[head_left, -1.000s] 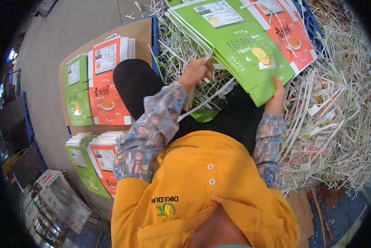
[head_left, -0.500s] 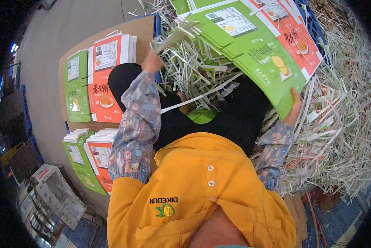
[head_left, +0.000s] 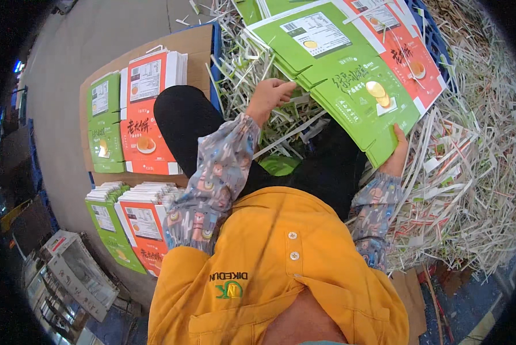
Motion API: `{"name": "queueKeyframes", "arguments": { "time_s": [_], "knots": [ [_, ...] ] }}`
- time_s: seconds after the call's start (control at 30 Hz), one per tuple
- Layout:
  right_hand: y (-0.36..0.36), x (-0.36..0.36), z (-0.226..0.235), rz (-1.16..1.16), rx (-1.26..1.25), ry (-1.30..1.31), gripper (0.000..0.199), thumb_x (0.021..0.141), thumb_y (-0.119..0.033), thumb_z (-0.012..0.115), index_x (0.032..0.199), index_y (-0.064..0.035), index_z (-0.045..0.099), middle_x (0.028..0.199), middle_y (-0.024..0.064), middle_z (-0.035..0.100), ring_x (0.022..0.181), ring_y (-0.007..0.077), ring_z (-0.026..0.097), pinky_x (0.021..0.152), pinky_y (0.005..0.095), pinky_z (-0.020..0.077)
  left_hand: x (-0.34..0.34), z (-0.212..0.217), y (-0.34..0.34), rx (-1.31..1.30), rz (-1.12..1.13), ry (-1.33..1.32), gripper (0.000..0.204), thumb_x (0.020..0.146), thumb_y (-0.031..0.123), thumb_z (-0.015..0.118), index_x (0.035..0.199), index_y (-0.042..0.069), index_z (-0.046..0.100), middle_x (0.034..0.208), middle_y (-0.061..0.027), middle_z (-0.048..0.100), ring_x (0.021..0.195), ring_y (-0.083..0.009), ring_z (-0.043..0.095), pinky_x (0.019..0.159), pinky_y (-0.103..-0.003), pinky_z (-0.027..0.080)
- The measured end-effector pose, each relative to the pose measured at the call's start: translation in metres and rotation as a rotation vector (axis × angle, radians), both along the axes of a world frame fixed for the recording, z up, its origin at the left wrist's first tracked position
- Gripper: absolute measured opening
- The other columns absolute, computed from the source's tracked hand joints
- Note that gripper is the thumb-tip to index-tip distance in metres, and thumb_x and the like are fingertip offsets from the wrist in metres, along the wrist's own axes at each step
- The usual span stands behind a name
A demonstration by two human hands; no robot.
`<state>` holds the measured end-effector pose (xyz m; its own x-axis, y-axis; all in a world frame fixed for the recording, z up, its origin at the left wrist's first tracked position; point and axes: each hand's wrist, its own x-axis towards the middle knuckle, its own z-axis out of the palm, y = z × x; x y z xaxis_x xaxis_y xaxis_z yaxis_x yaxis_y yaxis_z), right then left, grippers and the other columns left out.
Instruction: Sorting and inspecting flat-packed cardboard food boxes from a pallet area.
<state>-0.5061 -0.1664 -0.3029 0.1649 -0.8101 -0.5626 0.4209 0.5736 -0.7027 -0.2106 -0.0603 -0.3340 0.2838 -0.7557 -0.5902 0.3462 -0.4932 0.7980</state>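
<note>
Leftward lies gray floor; rightward, paper shreds heap. Over them, the right hand grips a green sheet stack; whether the left hand, beside its edge, holds anything is unclear.

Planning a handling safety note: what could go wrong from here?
1. The green sheets are fanned at their edges, with only the right hand clearly gripping a corner, so they might slip further out of line.
2. Shredded paper strips lie all around; some could get caught between sheets.
3. The bare left hand is close to the paper edges, so a paper cut is possible.
</note>
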Motion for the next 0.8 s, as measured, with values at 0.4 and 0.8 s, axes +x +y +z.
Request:
{"name": "queueKeyframes", "arguments": {
  "time_s": [0.4,0.8],
  "knots": [
    [0.006,0.018,0.028,0.002,-0.018,0.017,0.038,0.082,-0.021,0.048,0.110,0.0037,0.043,0.103,0.0144,0.054,0.090,0.0248,0.055,0.078,0.0343,0.0452,-0.004,-0.082,0.008,-0.078,0.332,0.140,0.018,0.078,0.018,0.053,0.075,0.001,0.055,0.067,-0.0083,0.058,0.053,-0.0123,0.051,0.049,-0.023,0.040],
    [0.011,0.015,0.021,0.035,-0.022,0.128,0.039,0.081,-0.023,0.048,0.111,0.0020,0.044,0.103,0.0130,0.054,0.089,0.0237,0.055,0.077,0.0330,0.0450,0.067,-0.017,-0.012,-0.355,0.768,-0.683,0.032,0.073,0.032,0.062,0.068,0.002,0.051,0.059,-0.0057,0.051,0.051,-0.0118,0.047,0.046,-0.024,0.036]
  ]
}}
